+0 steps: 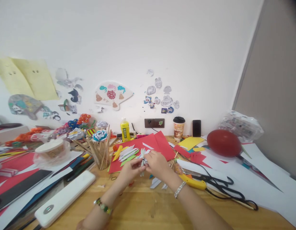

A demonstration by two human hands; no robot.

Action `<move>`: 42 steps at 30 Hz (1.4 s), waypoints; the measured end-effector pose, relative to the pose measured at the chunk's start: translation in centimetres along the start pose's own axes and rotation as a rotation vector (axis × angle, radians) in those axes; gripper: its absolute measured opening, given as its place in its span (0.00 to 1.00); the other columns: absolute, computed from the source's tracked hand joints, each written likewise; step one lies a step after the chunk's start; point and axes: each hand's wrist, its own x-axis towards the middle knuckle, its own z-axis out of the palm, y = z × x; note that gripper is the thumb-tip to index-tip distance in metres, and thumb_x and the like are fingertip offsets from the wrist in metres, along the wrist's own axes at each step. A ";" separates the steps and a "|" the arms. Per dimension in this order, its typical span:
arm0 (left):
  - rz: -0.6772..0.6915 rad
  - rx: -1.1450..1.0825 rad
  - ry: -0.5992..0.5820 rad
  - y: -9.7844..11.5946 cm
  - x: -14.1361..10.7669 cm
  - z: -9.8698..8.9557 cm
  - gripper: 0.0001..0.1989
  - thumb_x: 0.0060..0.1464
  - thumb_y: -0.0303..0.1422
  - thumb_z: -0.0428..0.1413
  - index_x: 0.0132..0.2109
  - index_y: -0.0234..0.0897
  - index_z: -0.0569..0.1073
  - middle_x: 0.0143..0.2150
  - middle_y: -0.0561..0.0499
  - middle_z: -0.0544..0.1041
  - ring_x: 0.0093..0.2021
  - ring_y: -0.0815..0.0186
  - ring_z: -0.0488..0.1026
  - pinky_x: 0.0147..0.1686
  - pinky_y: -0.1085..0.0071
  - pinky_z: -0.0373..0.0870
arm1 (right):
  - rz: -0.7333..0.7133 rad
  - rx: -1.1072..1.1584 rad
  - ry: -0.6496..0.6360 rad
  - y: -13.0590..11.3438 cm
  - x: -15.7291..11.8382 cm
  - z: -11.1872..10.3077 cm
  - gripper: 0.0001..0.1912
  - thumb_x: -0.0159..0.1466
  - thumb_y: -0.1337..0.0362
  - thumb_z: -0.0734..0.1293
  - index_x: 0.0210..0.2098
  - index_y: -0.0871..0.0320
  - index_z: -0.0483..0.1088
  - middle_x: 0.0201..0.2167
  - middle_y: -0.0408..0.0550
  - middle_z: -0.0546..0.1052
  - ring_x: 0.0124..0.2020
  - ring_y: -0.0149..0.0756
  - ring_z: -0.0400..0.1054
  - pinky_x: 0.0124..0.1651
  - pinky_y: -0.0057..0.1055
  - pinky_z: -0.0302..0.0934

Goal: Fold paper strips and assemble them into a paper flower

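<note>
Both my hands meet over the wooden table around a small bundle of folded white paper strips, which sticks out above and below the fingers. My left hand pinches it from the left, its thumb and fingertips closed. From the right, my right hand closes on the same bundle near its middle; the exact grip is partly hidden. Just behind lie folded white and green paper strips and yellow ones on red paper sheets. White paper scraps rest under my right wrist.
Right of my hands lie a yellow glue gun with its cord and black-handled scissors. A red balloon sits farther right. Left are a holder of wooden sticks and a white oblong device. A yellow-labelled bottle and lidded cup stand behind.
</note>
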 end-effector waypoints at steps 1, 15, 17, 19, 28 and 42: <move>0.010 0.006 -0.006 0.0 0.0 -0.1 0.23 0.43 0.45 0.58 0.42 0.31 0.76 0.31 0.48 0.75 0.33 0.61 0.69 0.37 0.66 0.68 | 0.010 -0.008 0.001 0.0 0.0 0.1 0.04 0.59 0.66 0.63 0.33 0.61 0.66 0.28 0.49 0.70 0.34 0.38 0.62 0.34 0.32 0.56; 0.229 0.571 -0.013 1.1 -1.2 -1.1 0.41 0.41 0.36 0.61 0.62 0.39 0.54 0.63 0.39 0.54 0.62 0.52 0.51 0.59 0.52 0.51 | -0.132 -0.017 -0.081 1.0 -0.5 0.0 0.05 0.63 0.72 0.59 0.33 0.61 0.65 0.30 0.47 0.71 0.33 0.35 0.62 0.33 0.29 0.55; 0.238 0.637 -0.021 1.0 -1.2 -1.4 0.42 0.40 0.36 0.61 0.62 0.38 0.53 0.63 0.38 0.55 0.62 0.52 0.53 0.58 0.53 0.53 | -0.134 0.002 -0.084 1.2 -0.6 0.0 0.04 0.63 0.72 0.60 0.33 0.61 0.65 0.31 0.47 0.71 0.34 0.35 0.62 0.33 0.29 0.55; 0.285 0.695 0.008 1.1 -1.3 -1.5 0.40 0.41 0.35 0.60 0.61 0.36 0.55 0.60 0.37 0.58 0.60 0.53 0.56 0.57 0.54 0.57 | -0.131 0.013 -0.086 1.4 -0.6 0.0 0.04 0.63 0.72 0.59 0.33 0.61 0.65 0.31 0.46 0.71 0.34 0.35 0.62 0.34 0.29 0.56; 0.467 0.992 0.143 3.1 -1.5 -0.5 0.10 0.48 0.29 0.52 0.40 0.35 0.70 0.43 0.42 0.72 0.47 0.54 0.66 0.47 0.55 0.62 | -0.113 -0.012 -0.089 0.3 -0.3 1.1 0.05 0.63 0.69 0.59 0.33 0.62 0.66 0.30 0.49 0.72 0.34 0.37 0.65 0.34 0.31 0.57; 0.337 0.786 0.069 2.6 -1.3 -0.2 0.10 0.57 0.34 0.46 0.37 0.36 0.70 0.36 0.46 0.74 0.38 0.60 0.69 0.40 0.62 0.63 | -0.104 0.036 -0.071 1.2 -0.2 1.7 0.04 0.63 0.67 0.61 0.32 0.61 0.66 0.31 0.48 0.72 0.35 0.36 0.64 0.35 0.31 0.56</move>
